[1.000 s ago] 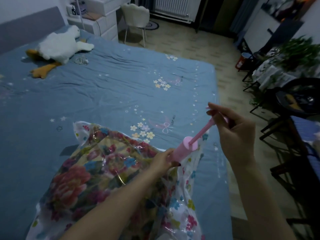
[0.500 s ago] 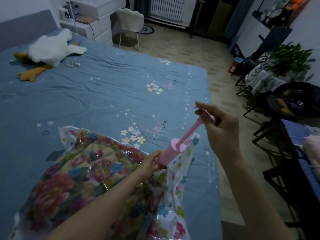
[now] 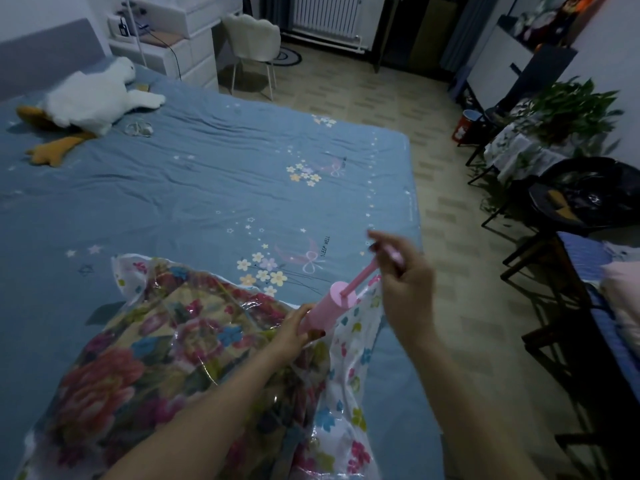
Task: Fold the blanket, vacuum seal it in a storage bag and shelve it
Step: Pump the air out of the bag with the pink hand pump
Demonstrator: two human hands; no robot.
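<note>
Pump (image 3: 329,311) action on the bed (image 3: 214,188): it's a pink hand pump, tilted, bottom end down on the storage bag (image 3: 349,382) and the rod sticking up toward the bed's right edge. Left hand (image 3: 294,327) is wrapped around the lower part of the pump barrel, fingers curled tight on it. Right hand (image 3: 405,275) is clenched on the pink handle at the top of the rod, which is pulled partway out of the barrel. That hand is a bit motion-blurred, so finger detail is fuzzy.

Floral blanket (image 3: 114,368) sits folded inside the clear flower-print bag, at the near end of the bed. The bag plastic looks crinkly and loose around it.

Far corner of the bed has a white plush duck (image 3: 93,98) lying on its side. Off the bed's far end there's a white chair (image 3: 252,39), and off its right side a leafy plant (image 3: 568,112).
</note>
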